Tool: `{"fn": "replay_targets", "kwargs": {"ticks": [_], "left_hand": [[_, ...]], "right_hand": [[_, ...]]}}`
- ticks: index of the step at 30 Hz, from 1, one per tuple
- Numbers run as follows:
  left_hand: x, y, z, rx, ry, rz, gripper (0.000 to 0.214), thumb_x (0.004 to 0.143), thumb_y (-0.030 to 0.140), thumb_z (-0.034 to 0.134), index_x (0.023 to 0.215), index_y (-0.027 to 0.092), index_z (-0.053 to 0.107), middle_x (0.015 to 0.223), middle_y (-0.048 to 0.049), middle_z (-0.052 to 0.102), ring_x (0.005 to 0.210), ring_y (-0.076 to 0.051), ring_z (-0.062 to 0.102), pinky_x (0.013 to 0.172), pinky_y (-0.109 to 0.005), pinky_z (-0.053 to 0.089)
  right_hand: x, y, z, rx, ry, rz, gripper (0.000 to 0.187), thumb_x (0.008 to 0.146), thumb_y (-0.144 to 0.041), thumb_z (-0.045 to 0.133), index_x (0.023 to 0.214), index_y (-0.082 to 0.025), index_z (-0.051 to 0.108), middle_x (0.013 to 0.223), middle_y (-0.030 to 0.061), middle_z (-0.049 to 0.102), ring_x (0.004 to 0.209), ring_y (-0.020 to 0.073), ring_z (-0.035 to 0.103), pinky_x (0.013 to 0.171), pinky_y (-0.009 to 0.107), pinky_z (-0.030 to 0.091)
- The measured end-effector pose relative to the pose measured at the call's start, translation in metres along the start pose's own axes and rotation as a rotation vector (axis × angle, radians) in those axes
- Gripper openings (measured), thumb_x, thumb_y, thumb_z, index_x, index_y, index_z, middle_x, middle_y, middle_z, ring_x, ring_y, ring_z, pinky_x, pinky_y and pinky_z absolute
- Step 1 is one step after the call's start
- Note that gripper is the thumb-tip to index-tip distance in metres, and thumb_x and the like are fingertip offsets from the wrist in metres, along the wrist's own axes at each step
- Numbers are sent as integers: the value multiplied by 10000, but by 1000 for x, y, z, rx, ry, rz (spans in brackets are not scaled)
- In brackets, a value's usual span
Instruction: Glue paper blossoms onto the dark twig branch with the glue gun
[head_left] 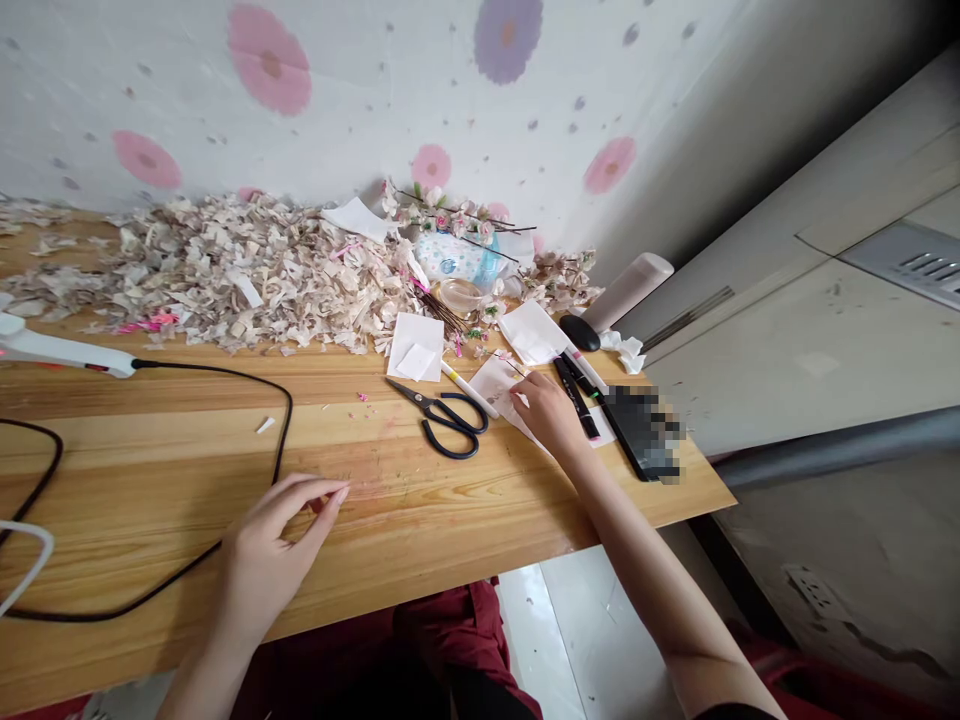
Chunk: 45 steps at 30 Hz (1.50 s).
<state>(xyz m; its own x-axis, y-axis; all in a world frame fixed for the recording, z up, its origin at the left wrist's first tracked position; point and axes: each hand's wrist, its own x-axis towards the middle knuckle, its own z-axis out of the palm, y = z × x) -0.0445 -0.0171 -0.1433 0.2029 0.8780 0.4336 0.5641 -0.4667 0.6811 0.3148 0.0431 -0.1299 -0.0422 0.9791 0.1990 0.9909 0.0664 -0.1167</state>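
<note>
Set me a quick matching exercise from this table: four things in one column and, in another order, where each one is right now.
Things:
1. scissors
2. left hand
3. right hand
4. pile of pale scraps

Places:
A. against the wall
B. on a white paper sheet
C. over the bare wooden table
D. beside a white marker

Pairs: 1-D, 2-C, 3-B, 4-A

Right hand (551, 415) on paper (495, 392) beside black scissors (442, 422)
</note>
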Motion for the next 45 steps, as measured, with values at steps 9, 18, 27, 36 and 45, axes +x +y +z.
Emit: {"fn": "replay_targets", "kwargs": {"ticks": [9, 18, 27, 36, 45], "left_hand": [[2, 48, 14, -222, 34, -108, 88, 871, 175, 615, 891, 236, 674, 866, 13, 696, 783, -117, 646, 735, -193, 494], [-3, 76, 17, -408, 121, -315, 154, 877, 192, 620, 992, 264, 693, 975, 14, 715, 916, -118, 662, 815, -174, 525], [-6, 64, 11, -486, 236, -431, 129, 826, 208, 691, 921, 286, 731, 907, 37, 734, 829, -110, 675, 765, -164, 543], [-9, 61, 8, -391, 172, -374, 103, 858, 196, 644, 896, 255, 719, 870, 18, 730, 794, -125, 668, 733, -197, 526], [-9, 60, 3, -188, 272, -208, 89, 829, 130, 644, 870, 205, 669, 789, -2, 684, 690, -127, 619, 671, -232, 506]], "right_hand": [[-43, -77, -31, 372, 332, -128, 44, 879, -146, 602, 880, -168, 640, 845, 57, 622, 747, 172, 594, 666, 287, 504], [-77, -177, -24, 745, 452, -275, 198, 843, -44, 628, 977, -189, 645, 807, 50, 602, 731, 169, 578, 634, 313, 499], [-74, -187, -25, 890, 278, -288, 278, 872, -40, 598, 1064, -227, 671, 862, 49, 622, 787, 169, 578, 687, 311, 504], [-67, -185, -27, 1024, 195, -144, 133, 842, -87, 662, 916, -199, 671, 827, 28, 666, 735, 150, 567, 614, 264, 466], [-61, -195, -33, 1031, 84, -138, 69, 849, -129, 606, 810, -184, 618, 752, 18, 618, 682, 149, 538, 605, 274, 441]]}}
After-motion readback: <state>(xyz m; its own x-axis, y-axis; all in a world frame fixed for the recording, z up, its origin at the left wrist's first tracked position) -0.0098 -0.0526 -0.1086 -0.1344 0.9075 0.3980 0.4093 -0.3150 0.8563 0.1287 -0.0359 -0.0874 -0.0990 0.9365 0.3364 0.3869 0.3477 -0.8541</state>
